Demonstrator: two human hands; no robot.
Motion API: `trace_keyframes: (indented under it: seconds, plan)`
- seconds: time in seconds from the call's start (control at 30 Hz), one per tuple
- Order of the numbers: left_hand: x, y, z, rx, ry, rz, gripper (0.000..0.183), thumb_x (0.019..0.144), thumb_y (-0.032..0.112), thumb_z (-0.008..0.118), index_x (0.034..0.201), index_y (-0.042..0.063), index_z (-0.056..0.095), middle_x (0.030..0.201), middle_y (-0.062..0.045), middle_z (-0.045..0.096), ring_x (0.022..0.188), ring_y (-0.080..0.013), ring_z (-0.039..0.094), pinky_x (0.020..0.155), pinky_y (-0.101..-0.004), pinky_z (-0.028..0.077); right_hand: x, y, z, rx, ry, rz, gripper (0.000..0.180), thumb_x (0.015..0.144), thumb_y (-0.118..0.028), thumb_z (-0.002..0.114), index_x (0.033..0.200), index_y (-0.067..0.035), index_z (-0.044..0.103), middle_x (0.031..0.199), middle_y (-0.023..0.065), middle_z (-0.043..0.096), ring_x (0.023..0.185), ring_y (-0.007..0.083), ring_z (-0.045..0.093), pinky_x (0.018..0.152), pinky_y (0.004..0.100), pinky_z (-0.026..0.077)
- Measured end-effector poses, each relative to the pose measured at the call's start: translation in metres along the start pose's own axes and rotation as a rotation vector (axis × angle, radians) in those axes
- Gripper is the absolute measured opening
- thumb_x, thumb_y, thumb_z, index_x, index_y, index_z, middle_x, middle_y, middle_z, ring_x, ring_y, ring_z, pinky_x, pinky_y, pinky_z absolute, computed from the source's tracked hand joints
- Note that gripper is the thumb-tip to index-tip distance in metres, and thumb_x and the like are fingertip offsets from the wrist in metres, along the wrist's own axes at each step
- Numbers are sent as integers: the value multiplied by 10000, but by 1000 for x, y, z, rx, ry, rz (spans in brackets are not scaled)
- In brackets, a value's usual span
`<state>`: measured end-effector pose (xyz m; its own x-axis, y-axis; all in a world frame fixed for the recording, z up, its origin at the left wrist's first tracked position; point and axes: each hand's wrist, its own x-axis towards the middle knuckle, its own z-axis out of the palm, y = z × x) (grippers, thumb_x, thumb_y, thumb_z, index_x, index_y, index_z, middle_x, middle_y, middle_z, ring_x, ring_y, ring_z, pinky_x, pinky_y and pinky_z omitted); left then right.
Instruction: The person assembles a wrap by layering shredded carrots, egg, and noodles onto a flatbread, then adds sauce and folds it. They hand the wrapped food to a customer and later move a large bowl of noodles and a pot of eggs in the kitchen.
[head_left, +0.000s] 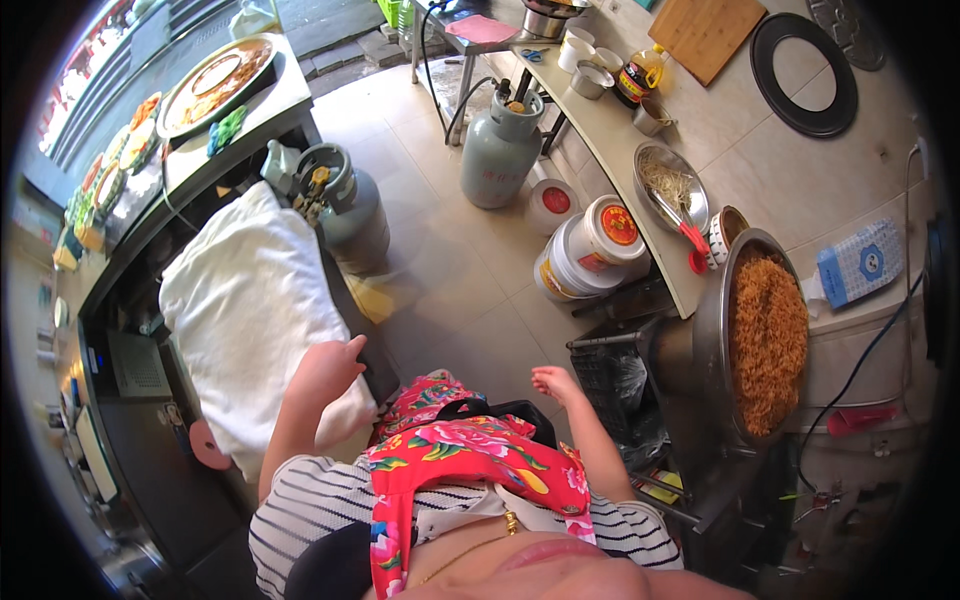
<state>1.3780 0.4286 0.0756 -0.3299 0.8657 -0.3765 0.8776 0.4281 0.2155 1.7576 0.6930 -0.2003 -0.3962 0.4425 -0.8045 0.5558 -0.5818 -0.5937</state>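
My left hand is over the lower right part of a white cloth, which drapes over something beside the counter. Its fingers look loosely curled; whether it touches the cloth I cannot tell. My right hand hangs above the tiled floor, fingers loosely bent, with nothing visible in it. Between my arms is a red floral apron. To the right of my right hand a large metal bowl holds orange-brown shredded food.
Gas cylinders stand by the left counter and near the right-hand shelf. White buckets are stacked under that shelf, beside a black crate. A steel bowl with pale strands and red-handled tongs sits on it.
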Motion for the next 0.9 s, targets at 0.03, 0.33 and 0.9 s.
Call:
trace_keyframes:
  seconds: [0.03, 0.33, 0.9]
  plan:
    - [17, 2, -10, 3, -24, -51, 471, 819, 230, 686, 1239, 65, 553, 839, -154, 660, 828, -346, 638, 707, -444, 504, 19, -32, -1, -3, -60, -27, 262, 934, -141, 589, 1177, -44, 613, 922, 33, 670, 750, 93, 629, 646, 229, 508]
    - [254, -12, -109, -124, -125, 91, 470, 835, 225, 668, 1250, 54, 527, 967, -180, 644, 932, -356, 621, 791, -443, 495, 158, -343, -59, -43, -157, -284, 311, 943, -190, 589, 1219, -47, 600, 966, 26, 664, 824, 92, 626, 719, 226, 496]
    - [827, -2, -426, -471, 128, 727, 249, 927, 190, 593, 1125, 45, 628, 994, -128, 669, 917, -289, 643, 801, -388, 513, 389, -508, -180, 207, 228, 339, 158, 891, -177, 603, 781, -64, 613, 670, 43, 622, 581, 164, 598, 525, 287, 488]
